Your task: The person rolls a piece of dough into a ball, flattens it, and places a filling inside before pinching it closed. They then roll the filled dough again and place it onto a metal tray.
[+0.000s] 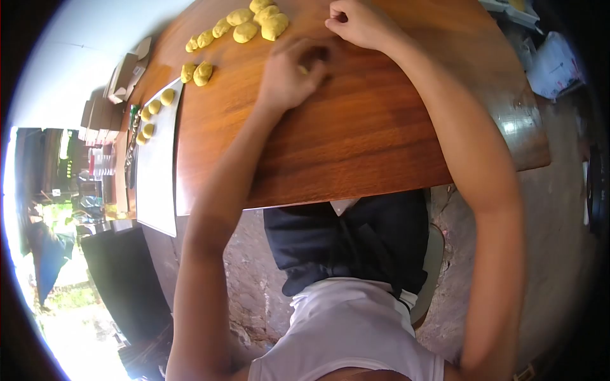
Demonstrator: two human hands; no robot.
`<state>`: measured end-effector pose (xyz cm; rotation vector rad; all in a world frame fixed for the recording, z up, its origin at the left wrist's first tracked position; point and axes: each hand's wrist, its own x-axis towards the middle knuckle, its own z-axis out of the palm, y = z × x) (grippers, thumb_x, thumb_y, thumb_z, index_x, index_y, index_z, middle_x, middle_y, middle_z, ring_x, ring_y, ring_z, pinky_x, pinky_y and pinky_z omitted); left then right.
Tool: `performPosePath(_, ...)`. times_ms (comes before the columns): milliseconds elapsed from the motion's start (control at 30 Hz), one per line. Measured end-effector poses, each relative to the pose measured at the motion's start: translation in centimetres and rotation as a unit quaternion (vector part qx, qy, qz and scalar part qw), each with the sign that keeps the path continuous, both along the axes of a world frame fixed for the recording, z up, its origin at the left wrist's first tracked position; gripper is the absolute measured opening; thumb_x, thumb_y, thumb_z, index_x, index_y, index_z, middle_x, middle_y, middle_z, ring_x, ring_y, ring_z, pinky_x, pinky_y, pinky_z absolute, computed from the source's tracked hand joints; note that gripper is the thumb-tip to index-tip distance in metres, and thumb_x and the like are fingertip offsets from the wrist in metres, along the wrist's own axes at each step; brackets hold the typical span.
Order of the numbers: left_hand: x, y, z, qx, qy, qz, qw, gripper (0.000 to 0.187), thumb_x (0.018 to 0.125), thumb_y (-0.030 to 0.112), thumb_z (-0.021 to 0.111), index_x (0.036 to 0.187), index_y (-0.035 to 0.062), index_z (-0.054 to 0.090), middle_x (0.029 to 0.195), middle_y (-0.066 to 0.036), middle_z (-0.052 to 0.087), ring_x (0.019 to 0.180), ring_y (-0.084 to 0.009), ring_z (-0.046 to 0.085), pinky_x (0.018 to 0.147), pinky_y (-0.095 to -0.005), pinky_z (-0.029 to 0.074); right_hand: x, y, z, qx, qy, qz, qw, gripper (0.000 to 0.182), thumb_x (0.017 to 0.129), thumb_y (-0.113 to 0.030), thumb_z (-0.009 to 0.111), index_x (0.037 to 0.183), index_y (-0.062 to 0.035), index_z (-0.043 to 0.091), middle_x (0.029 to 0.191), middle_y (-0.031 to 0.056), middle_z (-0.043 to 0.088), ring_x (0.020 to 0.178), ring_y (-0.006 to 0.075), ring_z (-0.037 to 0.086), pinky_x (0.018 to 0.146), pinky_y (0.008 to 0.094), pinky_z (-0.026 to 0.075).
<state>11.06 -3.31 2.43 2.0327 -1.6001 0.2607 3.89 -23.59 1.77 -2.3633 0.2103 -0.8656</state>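
My left hand [293, 75] is cupped low over the wooden table, blurred by motion. A bit of yellow dough [304, 69] shows between its curled fingers and thumb. Farther forward and to the right, my right hand [353, 23] has its fingers curled in a loose fist above the tabletop; whatever may be inside is hidden. Just beyond my left hand lies a cluster of yellow dough lumps [274, 27], trailing off to the left. Two more dough lumps [203, 73] sit together nearer the left edge.
A white tray [157, 171] along the table's left side bears several round dough balls [154, 106]. Cardboard boxes [122, 77] are stacked beyond it. The wooden table [356, 140] ends in front of my lap. A plastic bag [554, 66] is at the far right.
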Motion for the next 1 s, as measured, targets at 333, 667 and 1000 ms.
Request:
performPosePath(333,-1.8,9.3,-0.1,-0.015,0.053,0.088,0.995,0.035,0.089,0.019,0.069,0.122,0.0076,0.073,0.124,-0.016,0.07,0.11,-0.0364,0.069,0.097,-0.0406,0.054,-0.4,0.1,0.3,0.028,0.038,0.017,0.999,0.021,0.088,-0.02,0.069,0.082,-0.0005,0.068,0.083,0.0202,0.072,0.078,0.0367,0.069,0.069,0.0458,0.053)
performPosePath(667,-6.7,7.3,0.1,-0.015,-0.008,0.0,1.0,0.03,0.088,0.014,0.067,0.116,0.0056,0.074,0.124,-0.015,0.07,0.112,-0.0318,0.068,0.101,-0.0398,0.052,0.5,-1.4,-1.2,0.013,0.033,0.005,0.999,0.019,0.093,-0.022,0.069,0.09,-0.0042,0.066,0.079,0.0093,0.068,0.071,0.0225,0.063,0.07,0.0363,0.051)
performPosePath(1000,0.3,-1.0,-0.5,-0.081,0.08,0.097,0.989,0.035,0.083,0.031,0.069,0.106,0.0061,0.074,0.11,-0.019,0.073,0.095,-0.0397,0.07,0.085,-0.0451,0.057,-13.5,18.7,5.7,0.383,-0.234,0.094,0.889,0.02,0.088,0.002,0.065,0.108,-0.0013,0.061,0.095,0.0099,0.064,0.084,0.0175,0.062,0.074,0.0308,0.051)
